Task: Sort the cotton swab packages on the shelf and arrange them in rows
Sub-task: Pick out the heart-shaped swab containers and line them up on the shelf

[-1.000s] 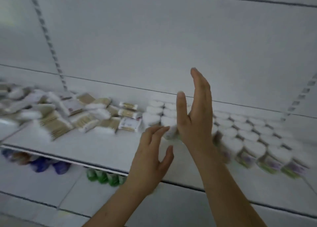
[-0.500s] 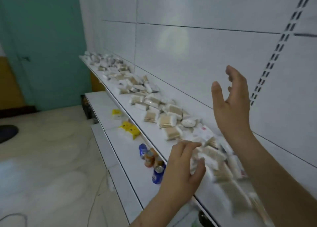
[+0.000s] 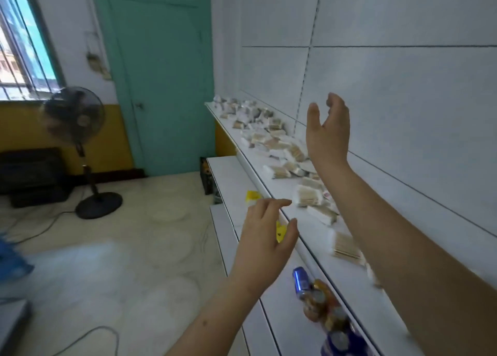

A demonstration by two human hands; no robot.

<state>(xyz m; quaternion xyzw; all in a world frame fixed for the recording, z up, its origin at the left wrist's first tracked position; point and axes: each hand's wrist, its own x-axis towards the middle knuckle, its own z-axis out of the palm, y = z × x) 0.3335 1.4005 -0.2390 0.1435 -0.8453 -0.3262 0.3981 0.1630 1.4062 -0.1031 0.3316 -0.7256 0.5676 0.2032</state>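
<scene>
Both hands empty, left hand (image 3: 265, 236) and right hand (image 3: 326, 132) fingers loosely spread over the shelf (image 3: 304, 250), likely lining up on the scattered swab packs (image 3: 279, 151)

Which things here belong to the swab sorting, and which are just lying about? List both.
For the job:
cotton swab packs
top shelf
left hand
right hand

Just lying about:
drink cans
yellow packets
standing fan
green door
</scene>
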